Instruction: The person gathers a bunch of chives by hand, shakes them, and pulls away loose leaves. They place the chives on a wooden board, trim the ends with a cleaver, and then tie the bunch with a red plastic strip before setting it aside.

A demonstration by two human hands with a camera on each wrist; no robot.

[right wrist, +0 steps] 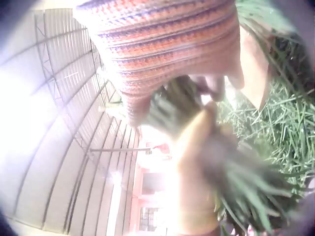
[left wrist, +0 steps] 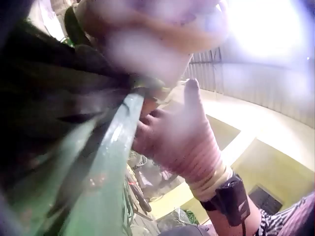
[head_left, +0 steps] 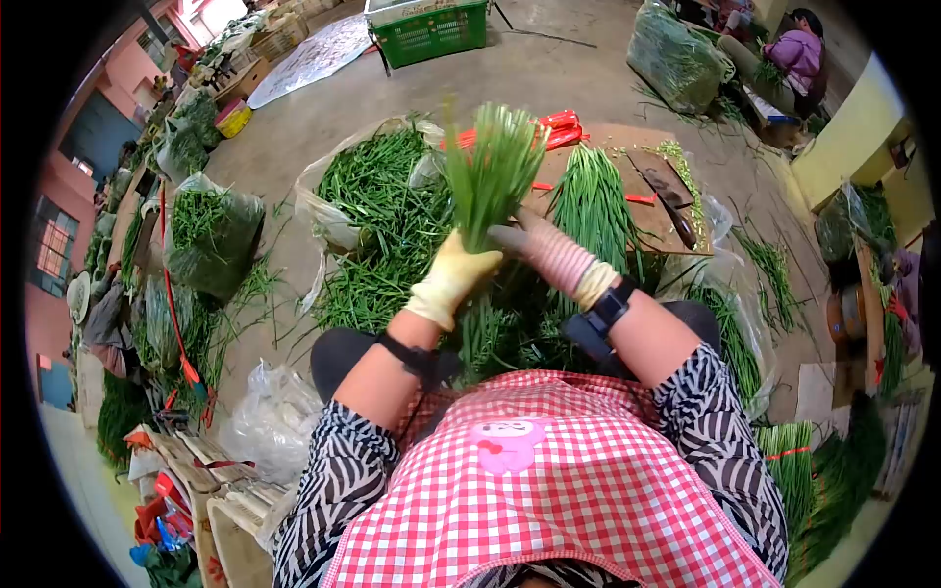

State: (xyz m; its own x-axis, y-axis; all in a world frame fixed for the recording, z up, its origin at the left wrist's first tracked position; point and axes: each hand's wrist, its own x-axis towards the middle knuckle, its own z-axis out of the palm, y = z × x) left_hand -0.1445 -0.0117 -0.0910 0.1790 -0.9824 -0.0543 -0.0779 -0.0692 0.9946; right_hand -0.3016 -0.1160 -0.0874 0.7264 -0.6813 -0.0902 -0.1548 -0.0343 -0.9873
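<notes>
A bunch of green chives (head_left: 490,171) stands upright in front of me, its pale ends up and its leaves hanging toward my lap. My left hand (head_left: 458,277), in a yellow glove, grips it around the middle. Close beside the bunch is my right hand (head_left: 557,253) in a pink striped glove, its thumb near the left hand. In the left wrist view the right hand's thumb (left wrist: 192,96) points up, apart from the leaves. The right wrist view has the right hand (right wrist: 167,46) arched over the chives, fingers spread from the thumb.
Another chive bunch (head_left: 593,191) lies on a wooden board (head_left: 642,147) with a knife (head_left: 676,220) and red ties (head_left: 559,125). Loose chives (head_left: 377,196) fill a plastic bag at left. A green crate (head_left: 428,34) stands ahead; a person (head_left: 796,59) sits at far right.
</notes>
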